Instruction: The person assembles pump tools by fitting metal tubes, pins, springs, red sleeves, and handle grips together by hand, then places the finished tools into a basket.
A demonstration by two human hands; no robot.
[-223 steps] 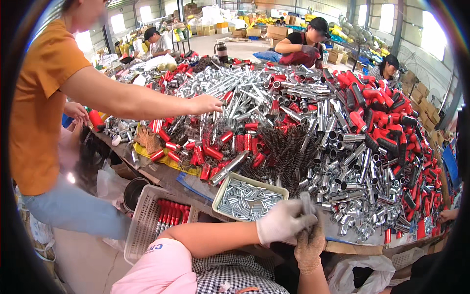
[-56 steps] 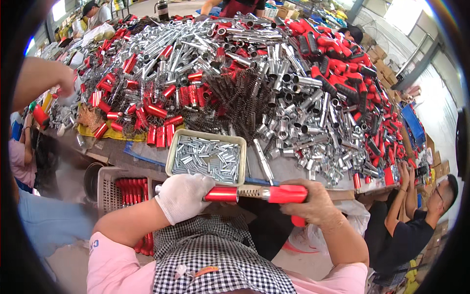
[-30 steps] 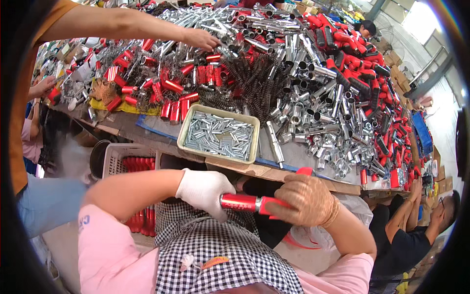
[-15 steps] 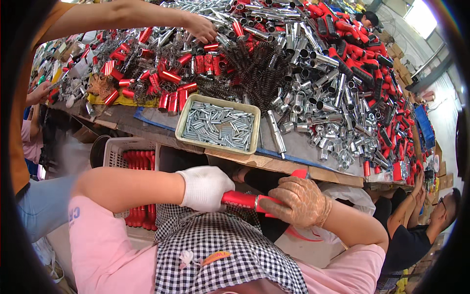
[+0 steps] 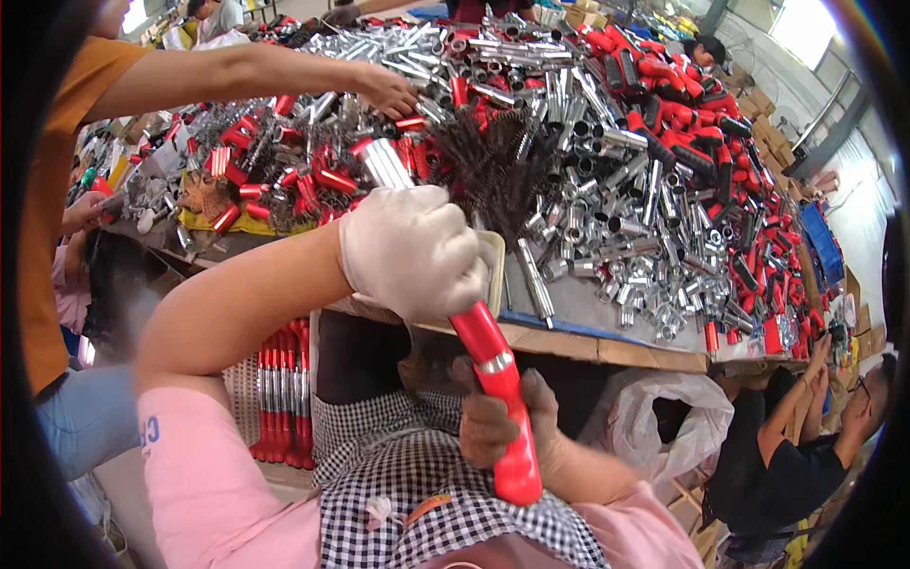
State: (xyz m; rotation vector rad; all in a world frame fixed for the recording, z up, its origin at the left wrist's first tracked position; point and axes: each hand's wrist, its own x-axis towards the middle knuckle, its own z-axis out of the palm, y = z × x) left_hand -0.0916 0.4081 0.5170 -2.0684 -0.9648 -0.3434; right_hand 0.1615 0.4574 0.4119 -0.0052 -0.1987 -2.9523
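A long tool with a red grip (image 5: 517,465), a silver ring and a red tube (image 5: 479,332) slants across my lap toward the table. My left hand (image 5: 414,251), in a white knit glove, is wrapped round its upper part. Beyond that fist a chrome tube (image 5: 387,163) sticks out in line with the tool. My right hand (image 5: 488,427), in a brownish glove and slightly blurred, holds the red grip between thumb and fingers, below the silver ring. Behind my left hand, the pale tray (image 5: 495,275) shows only by its right edge.
Chrome tubes (image 5: 626,228), dark springs (image 5: 498,161) and red handles (image 5: 692,142) heap the table. Another person's arm (image 5: 246,71) reaches in from the left. Finished-looking red tools (image 5: 284,389) stand in a crate at lower left. A white plastic bag (image 5: 678,417) hangs at right.
The tool has swung from nearly level to a steep slant. My left hand has risen over the tray, hiding most of it; my right hand has dropped toward my lap.
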